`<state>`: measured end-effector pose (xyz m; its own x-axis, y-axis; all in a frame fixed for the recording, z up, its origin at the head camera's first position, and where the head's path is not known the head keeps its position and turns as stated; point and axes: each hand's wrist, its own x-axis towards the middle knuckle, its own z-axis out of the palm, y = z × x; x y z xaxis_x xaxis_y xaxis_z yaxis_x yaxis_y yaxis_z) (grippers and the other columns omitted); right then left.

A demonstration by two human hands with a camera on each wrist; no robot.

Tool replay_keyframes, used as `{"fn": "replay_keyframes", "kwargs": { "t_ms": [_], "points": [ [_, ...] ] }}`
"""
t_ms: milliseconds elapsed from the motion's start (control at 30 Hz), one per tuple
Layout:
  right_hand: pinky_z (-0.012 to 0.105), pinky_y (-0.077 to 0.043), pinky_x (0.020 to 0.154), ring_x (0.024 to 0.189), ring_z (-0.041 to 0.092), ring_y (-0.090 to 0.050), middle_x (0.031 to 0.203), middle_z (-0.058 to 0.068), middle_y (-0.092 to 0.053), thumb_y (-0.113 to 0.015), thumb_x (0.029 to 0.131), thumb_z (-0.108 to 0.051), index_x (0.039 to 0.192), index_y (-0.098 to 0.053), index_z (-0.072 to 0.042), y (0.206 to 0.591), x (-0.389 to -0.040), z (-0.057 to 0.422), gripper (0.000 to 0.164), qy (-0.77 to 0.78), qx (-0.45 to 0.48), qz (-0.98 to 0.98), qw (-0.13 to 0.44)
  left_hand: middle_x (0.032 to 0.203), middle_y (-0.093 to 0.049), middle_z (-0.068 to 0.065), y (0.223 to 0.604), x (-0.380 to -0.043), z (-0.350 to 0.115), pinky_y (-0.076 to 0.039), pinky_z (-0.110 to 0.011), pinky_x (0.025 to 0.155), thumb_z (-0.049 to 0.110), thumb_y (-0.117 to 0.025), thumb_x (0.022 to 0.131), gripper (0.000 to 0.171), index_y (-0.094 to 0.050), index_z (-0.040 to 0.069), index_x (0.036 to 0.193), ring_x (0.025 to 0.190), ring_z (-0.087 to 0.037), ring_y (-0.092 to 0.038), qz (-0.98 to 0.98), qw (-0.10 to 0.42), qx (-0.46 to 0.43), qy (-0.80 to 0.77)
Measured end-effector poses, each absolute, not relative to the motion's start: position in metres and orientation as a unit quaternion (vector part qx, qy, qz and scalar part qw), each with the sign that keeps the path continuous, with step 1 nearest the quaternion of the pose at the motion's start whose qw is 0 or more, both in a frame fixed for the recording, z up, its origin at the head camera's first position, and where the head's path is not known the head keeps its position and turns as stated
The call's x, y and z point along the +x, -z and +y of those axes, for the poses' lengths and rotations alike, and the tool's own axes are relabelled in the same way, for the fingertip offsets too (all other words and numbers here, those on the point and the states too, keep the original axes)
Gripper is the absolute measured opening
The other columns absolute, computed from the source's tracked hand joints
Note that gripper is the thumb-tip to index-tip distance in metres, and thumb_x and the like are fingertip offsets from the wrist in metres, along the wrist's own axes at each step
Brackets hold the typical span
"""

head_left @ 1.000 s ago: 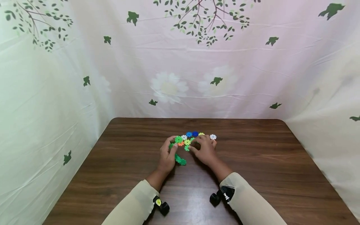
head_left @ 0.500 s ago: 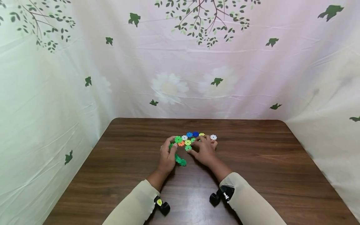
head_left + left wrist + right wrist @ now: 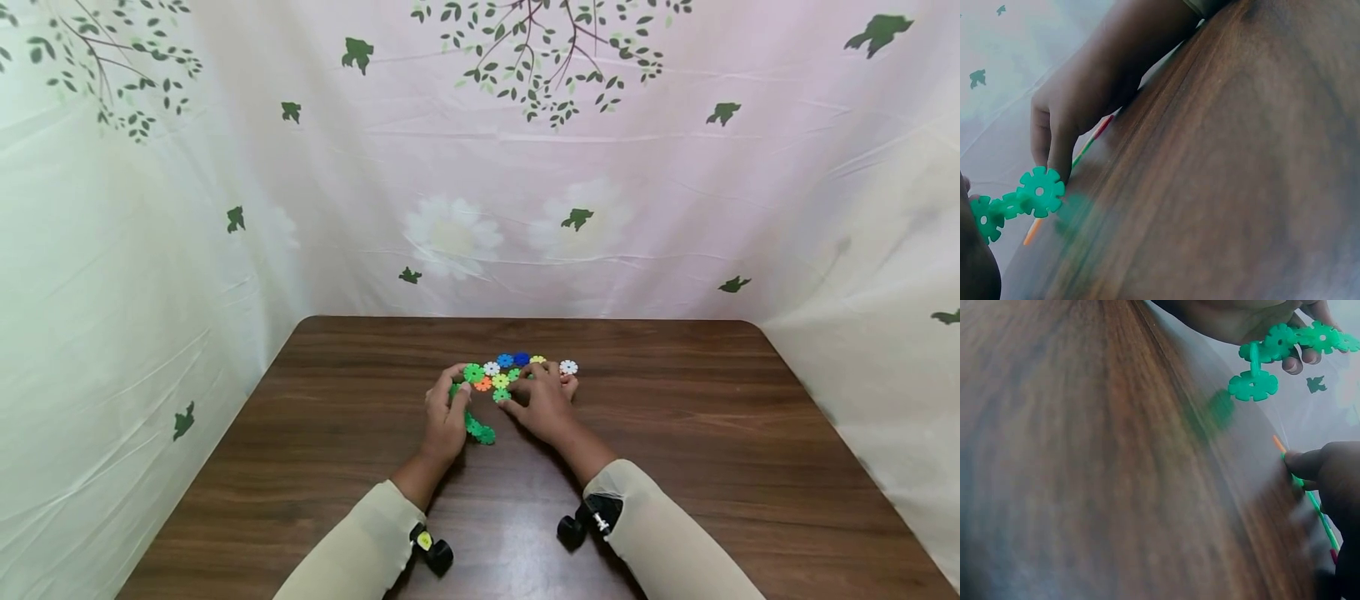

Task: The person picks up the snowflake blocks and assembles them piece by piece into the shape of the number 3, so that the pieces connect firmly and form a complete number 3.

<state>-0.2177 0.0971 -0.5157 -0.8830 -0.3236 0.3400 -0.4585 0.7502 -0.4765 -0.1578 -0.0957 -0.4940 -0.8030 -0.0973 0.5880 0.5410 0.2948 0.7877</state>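
Observation:
My left hand (image 3: 447, 417) holds a chain of green notched flower discs (image 3: 480, 432), interlocked at angles to one another. In the right wrist view this green chain (image 3: 1254, 385) hangs bent from the fingers, above the table. Beside it lies a flat panel of joined flower discs (image 3: 500, 381) in green, white, blue, yellow and orange, seen almost edge-on in the left wrist view. My right hand (image 3: 545, 406) grips this panel, its thumb at the lowest green disc and its fingers over the right part, hiding several discs. A white disc (image 3: 568, 367) shows beyond the knuckles.
The brown wooden table (image 3: 315, 467) has rounded far corners. A pale curtain (image 3: 480, 167) printed with leaves and birds hangs behind it and along both sides. Small black cameras (image 3: 438, 556) are strapped to both wrists.
The right thumb has shifted slightly, and the lowest green disc of the panel shows more fully than a second ago. The left hand and its green chain have hardly moved.

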Motion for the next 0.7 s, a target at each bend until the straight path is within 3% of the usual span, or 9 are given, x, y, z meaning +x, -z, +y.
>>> {"fn": "replay_keyframes", "kwargs": {
  "t_ms": [233, 367, 467, 600, 700],
  "points": [
    [0.077, -0.025, 0.104, 0.135, 0.042, -0.046, 0.134, 0.011, -0.065, -0.085, 0.094, -0.023, 0.113, -0.084, -0.01, 0.515, -0.216, 0.096, 0.023, -0.29, 0.226, -0.923, 0.11, 0.083, -0.062, -0.029, 0.513, -0.168, -0.101, -0.046, -0.025, 0.067, -0.004, -0.051, 0.109, 0.03, -0.067, -0.001, 0.135, 0.07, -0.039, -0.057, -0.763, 0.269, -0.143, 0.57],
    [0.077, -0.026, 0.104, 0.135, 0.041, -0.045, 0.132, 0.011, -0.065, -0.086, 0.095, -0.025, 0.111, -0.083, -0.009, 0.513, -0.215, 0.096, 0.023, -0.294, 0.228, -0.922, 0.108, 0.082, -0.062, -0.029, 0.512, -0.169, -0.103, -0.047, -0.025, 0.066, 0.001, -0.052, 0.111, 0.031, -0.068, 0.005, 0.137, 0.067, -0.025, -0.056, -0.759, 0.26, -0.154, 0.577],
    [0.078, -0.027, 0.106, 0.138, 0.042, -0.044, 0.131, 0.01, -0.064, -0.087, 0.095, -0.03, 0.108, -0.083, -0.011, 0.513, -0.216, 0.095, 0.024, -0.293, 0.219, -0.925, 0.102, 0.082, -0.061, -0.029, 0.512, -0.168, -0.103, -0.045, -0.024, 0.066, 0.001, -0.052, 0.111, 0.03, -0.068, 0.004, 0.136, 0.066, -0.025, -0.055, -0.757, 0.254, -0.149, 0.583],
    [0.078, -0.026, 0.107, 0.142, 0.045, -0.04, 0.136, 0.011, -0.062, -0.086, 0.095, -0.025, 0.108, -0.083, -0.011, 0.515, -0.215, 0.094, 0.02, -0.299, 0.216, -0.925, 0.092, 0.084, -0.062, -0.027, 0.513, -0.168, -0.102, -0.044, -0.025, 0.069, -0.002, -0.051, 0.11, 0.031, -0.066, 0.002, 0.136, 0.071, -0.037, -0.056, -0.755, 0.254, -0.141, 0.588],
    [0.077, -0.025, 0.106, 0.14, 0.046, -0.04, 0.139, 0.014, -0.061, -0.086, 0.095, -0.021, 0.108, -0.082, -0.009, 0.514, -0.215, 0.094, 0.018, -0.307, 0.222, -0.921, 0.091, 0.081, -0.061, -0.025, 0.513, -0.168, -0.102, -0.044, -0.025, 0.067, -0.001, -0.052, 0.109, 0.031, -0.066, 0.002, 0.137, 0.067, -0.029, -0.053, -0.756, 0.26, -0.14, 0.584]
  ]
}}
